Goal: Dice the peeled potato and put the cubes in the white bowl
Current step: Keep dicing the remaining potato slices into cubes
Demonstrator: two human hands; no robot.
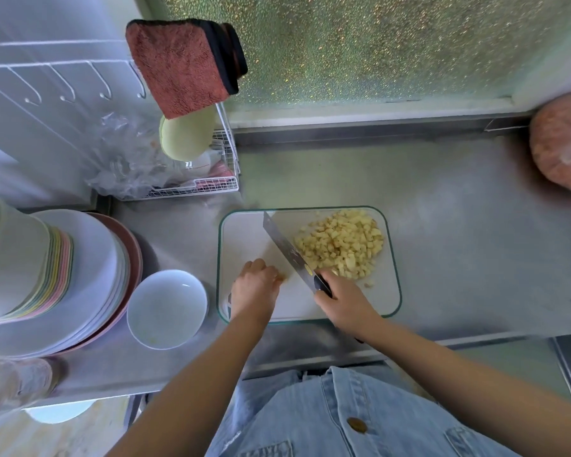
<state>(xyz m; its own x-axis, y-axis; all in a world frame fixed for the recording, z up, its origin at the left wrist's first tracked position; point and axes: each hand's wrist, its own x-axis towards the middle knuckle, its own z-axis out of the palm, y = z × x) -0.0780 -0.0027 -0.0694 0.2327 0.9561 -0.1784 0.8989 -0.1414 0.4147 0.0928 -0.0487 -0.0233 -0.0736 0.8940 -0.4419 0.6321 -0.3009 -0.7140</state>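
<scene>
Fingers of left hand curled on last potato scrap, just left of knife blade. Right hand wrapped round handle. Cube pile on board, right of blade; white bowl near-left. Risk: scrap tiny, blade could nick them; cubes may scatter in transfer.

Soft, bright daylight comes through the pebbled window pane at the top, which sparkles with small glints. The steel bench returns a dull, hazy sheen without hard glare. Shadows are faint and diffuse, darkest between the plate stack and the white bowl. The wide lens bows straight lines near the edges, and the corners go soft.
</scene>
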